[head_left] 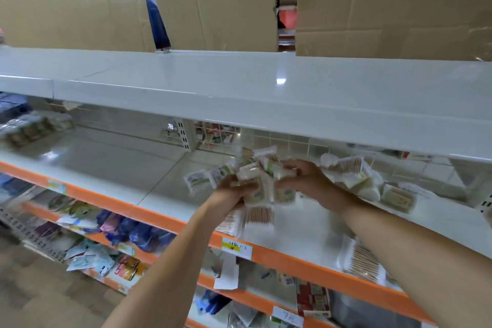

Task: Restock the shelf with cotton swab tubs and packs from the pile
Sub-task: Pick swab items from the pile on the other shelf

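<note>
Both my hands reach over the white shelf [111, 165] with the orange front edge. My left hand [230, 189] and my right hand [306, 178] together clutch a bunch of small cotton swab packs [262, 176], blurred by motion, a little above the shelf board. Two flat packs of wooden-stick swabs [250, 217] lie on the shelf just below my hands. A pile of swab packs [354, 176] sits to the right of my right hand. Another flat swab pack [362, 261] lies near the front edge at the right.
An upper white shelf [239, 82] overhangs the work area, with cardboard sheets [386, 2] standing behind it. More packs [29, 128] sit at the far left of the shelf. Lower shelves hold mixed packets [125, 229]. Price tags [236, 247] hang on the orange edge.
</note>
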The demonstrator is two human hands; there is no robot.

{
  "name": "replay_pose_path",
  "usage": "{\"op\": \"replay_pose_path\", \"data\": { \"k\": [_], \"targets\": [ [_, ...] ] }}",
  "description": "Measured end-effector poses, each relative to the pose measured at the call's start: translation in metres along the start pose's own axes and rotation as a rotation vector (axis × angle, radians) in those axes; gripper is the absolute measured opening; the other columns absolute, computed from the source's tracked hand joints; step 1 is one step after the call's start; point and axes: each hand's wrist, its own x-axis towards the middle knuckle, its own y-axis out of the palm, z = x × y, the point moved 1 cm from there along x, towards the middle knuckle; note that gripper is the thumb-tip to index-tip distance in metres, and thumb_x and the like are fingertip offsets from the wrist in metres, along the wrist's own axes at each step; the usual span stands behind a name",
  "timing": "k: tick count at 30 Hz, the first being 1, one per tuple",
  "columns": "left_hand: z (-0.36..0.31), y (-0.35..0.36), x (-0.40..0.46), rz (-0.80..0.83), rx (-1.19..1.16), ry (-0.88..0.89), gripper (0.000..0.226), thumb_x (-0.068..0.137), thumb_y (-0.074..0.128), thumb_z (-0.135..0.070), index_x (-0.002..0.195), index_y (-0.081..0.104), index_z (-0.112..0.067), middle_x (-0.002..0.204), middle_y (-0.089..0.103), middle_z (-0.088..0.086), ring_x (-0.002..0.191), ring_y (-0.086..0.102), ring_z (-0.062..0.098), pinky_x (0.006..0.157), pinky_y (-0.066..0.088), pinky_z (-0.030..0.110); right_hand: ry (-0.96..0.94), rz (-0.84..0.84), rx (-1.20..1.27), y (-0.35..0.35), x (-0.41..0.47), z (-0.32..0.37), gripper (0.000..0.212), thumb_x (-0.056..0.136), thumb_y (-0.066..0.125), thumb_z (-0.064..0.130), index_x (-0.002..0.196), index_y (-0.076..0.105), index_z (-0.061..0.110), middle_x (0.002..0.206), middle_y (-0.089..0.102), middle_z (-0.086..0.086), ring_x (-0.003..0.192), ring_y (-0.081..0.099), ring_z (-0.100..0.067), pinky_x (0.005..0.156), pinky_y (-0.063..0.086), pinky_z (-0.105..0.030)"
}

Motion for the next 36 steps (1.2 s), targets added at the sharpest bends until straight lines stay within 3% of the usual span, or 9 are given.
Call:
{"op": "replay_pose_path", "data": {
  "k": [2, 4, 8, 12, 16, 19, 22, 27, 36],
  "targets": [
    [-0.004, -0.021, -0.006, -0.041, -0.018, 0.007, 0.029, 0.081, 0.078, -0.008, 0.107, 0.064, -0.012, 0.114, 0.07, 0.021, 0.106, 0.068, 0.039, 0.096, 0.053, 0.054, -0.036, 0.023, 0.01, 0.016, 0.004, 0.011, 0.075, 0.06, 0.092, 0.028, 0.127, 0.06, 0.018, 0.11, 0.066, -0.001, 0.093, 0.068, -0.013, 0.067, 0.057, -0.025],
    [-0.008, -0.043, -0.012, -0.102, 0.0, 0.001, 0.037, 0.079, 0.08, -0.008, 0.112, 0.063, -0.009, 0.116, 0.069, 0.021, 0.106, 0.068, 0.036, 0.094, 0.055, 0.049, -0.075, 0.033, 0.01, 0.035, 0.01, 0.023, 0.075, 0.062, 0.091, 0.028, 0.13, 0.061, 0.017, 0.111, 0.066, 0.003, 0.095, 0.066, -0.01, 0.069, 0.056, -0.019],
    [-0.014, -0.092, -0.024, -0.19, 0.088, 0.0, 0.047, 0.075, 0.085, -0.018, 0.115, 0.063, -0.006, 0.117, 0.068, 0.02, 0.111, 0.065, 0.035, 0.098, 0.051, 0.048, -0.108, 0.083, 0.009, 0.079, 0.023, 0.047, 0.075, 0.064, 0.092, 0.028, 0.13, 0.06, 0.013, 0.115, 0.068, 0.0, 0.098, 0.069, -0.013, 0.083, 0.058, -0.027],
    [-0.019, -0.139, -0.035, -0.242, 0.11, 0.002, 0.053, 0.074, 0.086, -0.026, 0.118, 0.06, -0.013, 0.12, 0.068, 0.012, 0.111, 0.066, 0.029, 0.101, 0.051, 0.048, -0.116, 0.13, -0.019, 0.124, 0.034, 0.068, 0.07, 0.066, 0.091, 0.027, 0.128, 0.059, 0.015, 0.115, 0.067, -0.002, 0.091, 0.069, -0.011, 0.068, 0.053, -0.018],
    [-0.021, -0.181, -0.045, -0.298, 0.101, 0.012, 0.057, 0.077, 0.084, -0.025, 0.126, 0.056, -0.013, 0.12, 0.068, 0.007, 0.112, 0.065, 0.026, 0.103, 0.049, 0.051, -0.151, 0.162, -0.094, 0.169, 0.045, 0.089, 0.071, 0.067, 0.089, 0.033, 0.129, 0.06, 0.018, 0.119, 0.064, 0.001, 0.103, 0.06, -0.014, 0.07, 0.046, -0.018],
    [-0.021, -0.21, -0.053, -0.34, 0.089, 0.023, 0.044, 0.08, 0.082, -0.019, 0.117, 0.06, -0.014, 0.115, 0.071, 0.006, 0.108, 0.068, 0.024, 0.101, 0.05, 0.045, -0.172, 0.185, -0.108, 0.2, 0.054, 0.1, 0.068, 0.07, 0.087, 0.032, 0.13, 0.06, 0.019, 0.123, 0.063, 0.0, 0.109, 0.06, -0.017, 0.079, 0.047, -0.025],
    [-0.022, -0.24, -0.06, -0.372, 0.097, 0.043, 0.033, 0.081, 0.08, -0.019, 0.108, 0.061, -0.019, 0.111, 0.071, 0.003, 0.1, 0.067, 0.02, 0.087, 0.049, 0.036, -0.179, 0.209, -0.102, 0.231, 0.061, 0.113, 0.066, 0.07, 0.087, 0.031, 0.13, 0.06, 0.02, 0.122, 0.063, 0.0, 0.109, 0.06, -0.018, 0.076, 0.049, -0.025],
    [-0.023, -0.29, -0.074, -0.44, 0.097, 0.069, 0.038, 0.082, 0.08, -0.017, 0.115, 0.061, -0.013, 0.109, 0.071, 0.006, 0.1, 0.069, 0.022, 0.086, 0.051, 0.038, -0.19, 0.25, -0.069, 0.284, 0.071, 0.137, 0.063, 0.071, 0.087, 0.028, 0.127, 0.061, 0.02, 0.114, 0.062, 0.003, 0.1, 0.06, -0.014, 0.068, 0.045, -0.017],
    [-0.021, -0.369, -0.106, -0.568, 0.095, 0.088, 0.043, 0.083, 0.078, -0.011, 0.121, 0.058, -0.005, 0.113, 0.068, 0.012, 0.098, 0.069, 0.026, 0.063, 0.052, 0.024, -0.171, 0.354, 0.027, 0.378, 0.089, 0.168, 0.062, 0.068, 0.089, 0.012, 0.124, 0.062, 0.008, 0.111, 0.07, -0.009, 0.103, 0.068, -0.025, 0.095, 0.055, -0.04]
  ]
}}
